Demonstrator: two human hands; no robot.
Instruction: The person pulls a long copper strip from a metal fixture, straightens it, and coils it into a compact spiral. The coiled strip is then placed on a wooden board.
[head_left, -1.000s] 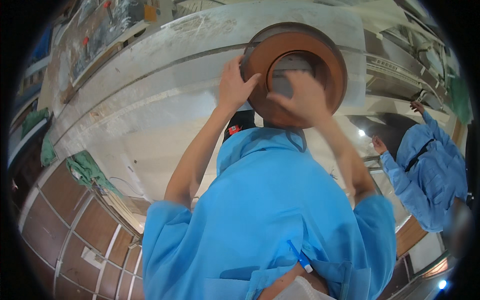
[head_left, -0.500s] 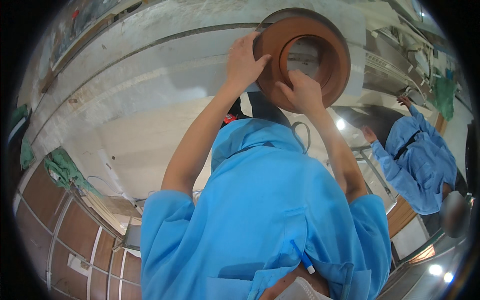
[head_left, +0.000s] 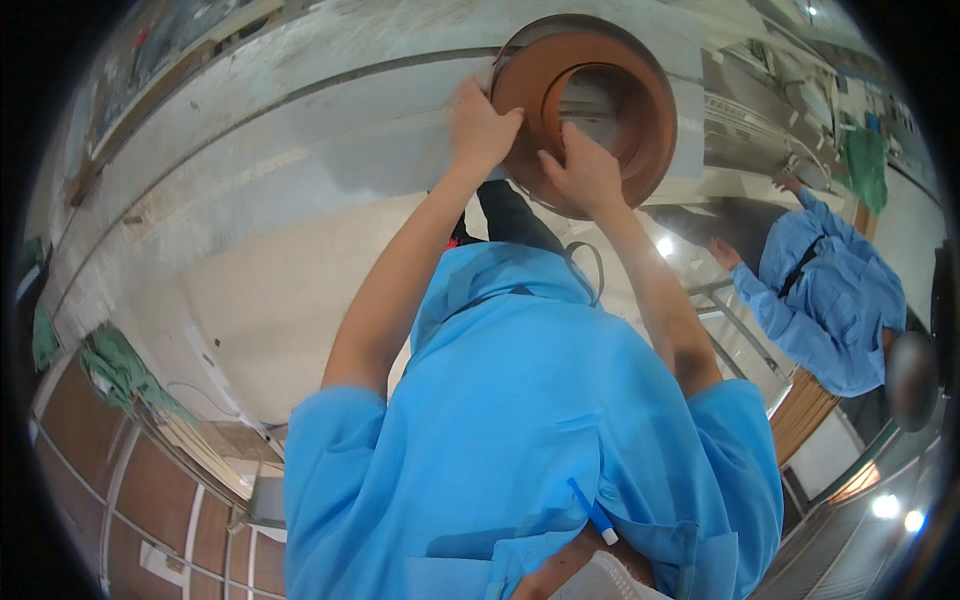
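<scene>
A large brown roll of coiled strip with a round hole through its middle stands over the pale work surface. At its upper left the outermost turn bulges a little away from the rest. My left hand is at the roll's left edge, its thumb lying over the brown face and its fingers curled beside the rim, slightly blurred. My right hand grips the near side of the ring, fingers in the hole and thumb on the flat face. What lies beneath the roll is mostly hidden.
The long pale work surface has a dark groove along it. To the right, a co-worker in a blue shirt stands by a metal frame. Green cloths hang at the far right and lower left.
The whole view has shifted slightly, so roll and hands appear a little further left. My left fingertips sit lower and further out from the rim; my right hand keeps its hold.
</scene>
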